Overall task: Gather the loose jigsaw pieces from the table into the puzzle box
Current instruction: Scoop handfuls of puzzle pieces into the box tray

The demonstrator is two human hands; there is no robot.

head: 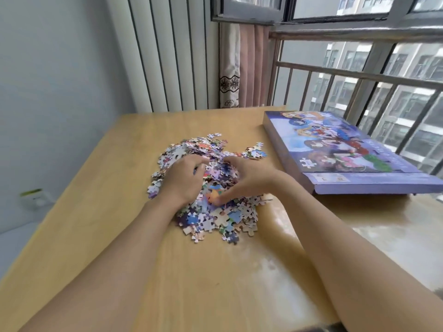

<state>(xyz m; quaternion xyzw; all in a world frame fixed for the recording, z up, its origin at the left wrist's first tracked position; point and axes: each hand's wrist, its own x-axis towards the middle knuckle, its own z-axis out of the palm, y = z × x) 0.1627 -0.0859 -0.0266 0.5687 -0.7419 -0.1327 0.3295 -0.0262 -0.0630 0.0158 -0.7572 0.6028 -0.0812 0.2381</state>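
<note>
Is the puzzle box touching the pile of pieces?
Apart. The head view shows bare table between the box and the pile.

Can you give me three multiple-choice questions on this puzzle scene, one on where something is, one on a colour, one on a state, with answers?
1. Where does the puzzle box lie relative to the pile of jigsaw pieces?
A. To its right, near the window railing
B. To its left, by the wall
C. Under the pile

2. What is the main colour of the box's sides?
A. Red
B. Purple
C. Green

3. What are the hands doing?
A. Both lifting the box
B. Left hand and right hand both curled into the pile
C. Both resting flat on bare table

Answers: 1 A, the box sits at the table's right edge beside the railing. 2 B, its side walls and front flap are purple. 3 B, the fingers of both hands dig into the pieces, and the box is closed and untouched.
</note>
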